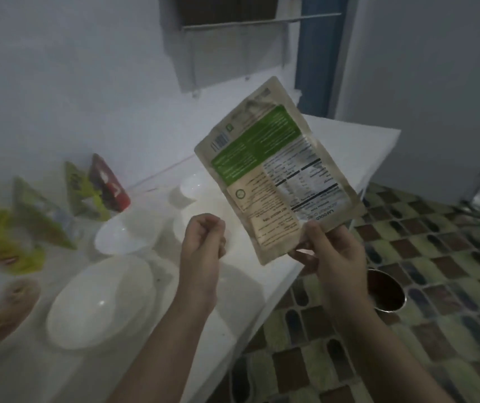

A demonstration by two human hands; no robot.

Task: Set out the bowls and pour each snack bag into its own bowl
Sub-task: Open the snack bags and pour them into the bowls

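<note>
My right hand grips the lower corner of a beige and green snack pouch, held upside down and tilted above the counter, its printed back facing me. My left hand hovers beside it with fingers curled into a loose fist, holding nothing that I can see. Beneath the hands sits a white bowl, mostly hidden. Another white bowl stands left of it, a large one lies nearer me, and a small white cup is behind. A bowl with brown snack is at the left edge.
Several snack bags lean at the back left: a red one, a yellow-green one, another green one and a yellow one. The white counter ends at the right over a tiled floor, where a steel pot stands.
</note>
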